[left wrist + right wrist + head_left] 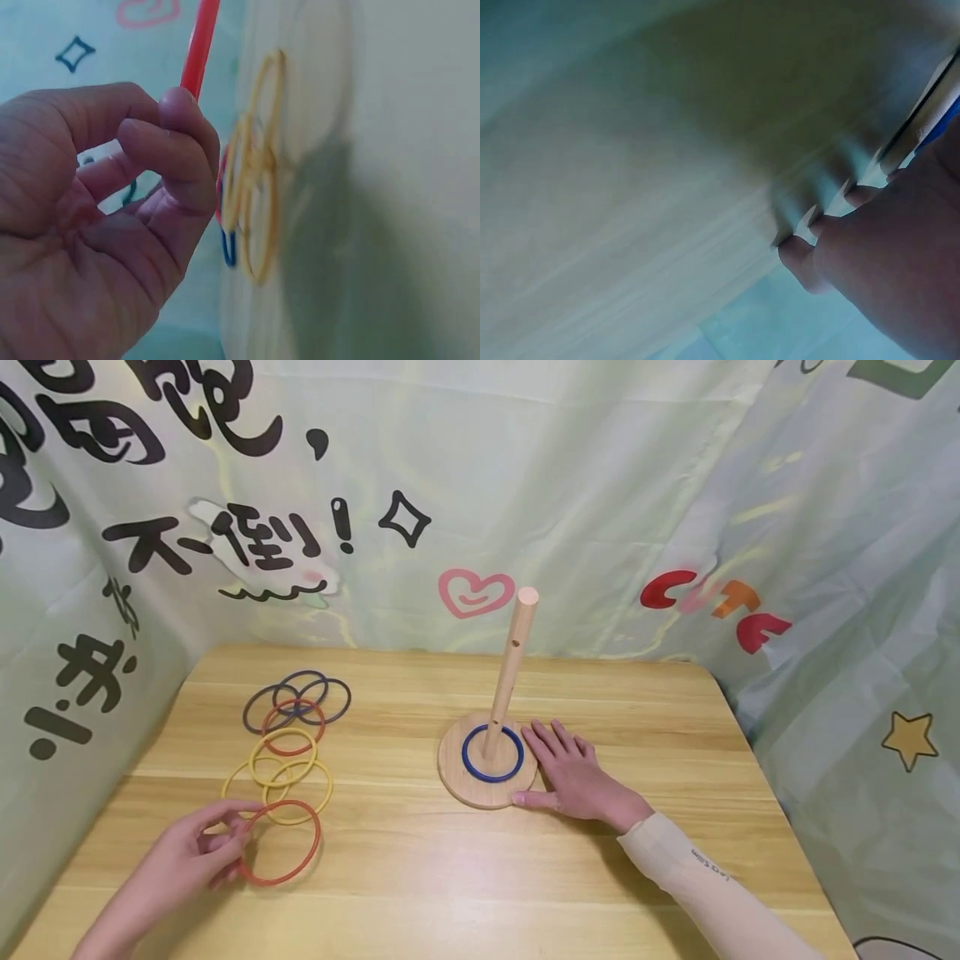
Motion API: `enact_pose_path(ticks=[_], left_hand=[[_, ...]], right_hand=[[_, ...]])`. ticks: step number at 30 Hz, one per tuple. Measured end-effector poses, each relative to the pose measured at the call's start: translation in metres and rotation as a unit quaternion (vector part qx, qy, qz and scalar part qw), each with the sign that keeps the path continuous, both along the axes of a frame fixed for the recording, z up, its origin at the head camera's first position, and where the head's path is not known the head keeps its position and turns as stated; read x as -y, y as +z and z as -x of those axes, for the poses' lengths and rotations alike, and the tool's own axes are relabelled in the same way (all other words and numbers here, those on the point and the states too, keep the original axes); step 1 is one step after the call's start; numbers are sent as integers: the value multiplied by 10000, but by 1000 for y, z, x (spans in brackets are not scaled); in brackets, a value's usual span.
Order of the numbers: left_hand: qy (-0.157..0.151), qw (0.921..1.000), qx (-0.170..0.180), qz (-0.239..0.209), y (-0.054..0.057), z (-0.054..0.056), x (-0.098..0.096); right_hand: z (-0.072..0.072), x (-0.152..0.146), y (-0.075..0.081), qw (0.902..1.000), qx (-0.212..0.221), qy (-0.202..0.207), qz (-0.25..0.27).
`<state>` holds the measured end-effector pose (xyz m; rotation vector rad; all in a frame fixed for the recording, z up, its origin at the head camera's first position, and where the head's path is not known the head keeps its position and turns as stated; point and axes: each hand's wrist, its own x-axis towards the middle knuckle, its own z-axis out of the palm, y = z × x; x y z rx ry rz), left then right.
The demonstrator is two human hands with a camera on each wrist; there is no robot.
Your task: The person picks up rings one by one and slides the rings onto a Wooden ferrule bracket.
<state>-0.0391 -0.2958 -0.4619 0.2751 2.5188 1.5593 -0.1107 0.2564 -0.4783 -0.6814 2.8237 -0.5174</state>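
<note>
At the lower left of the head view, my left hand pinches the left side of a red ring between thumb and fingers. The ring tilts up near the yellow rings. In the left wrist view only a short red stretch of it shows above the fingertips. A round wooden base with a peg stands near mid-table. A blue ring lies on the base around the peg. My right hand, fingers spread, touches the base's right edge. In the right wrist view its fingers are partly hidden.
Three yellow rings, a red ring and three dark blue rings overlap in a row on the left of the wooden table. Printed cloth hangs behind the table and at both sides.
</note>
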Motion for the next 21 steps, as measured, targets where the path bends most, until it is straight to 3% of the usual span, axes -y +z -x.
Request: enact_pose_path(ticks=[8,21], left_hand=[[118,9999,37,-64,27,18,-28],[36,9995,-327,-15,69,56,-73]], right_hand=[[2,-1,4,9998,175,-26,-100],[1,-2,6,9996,278,-44,28]])
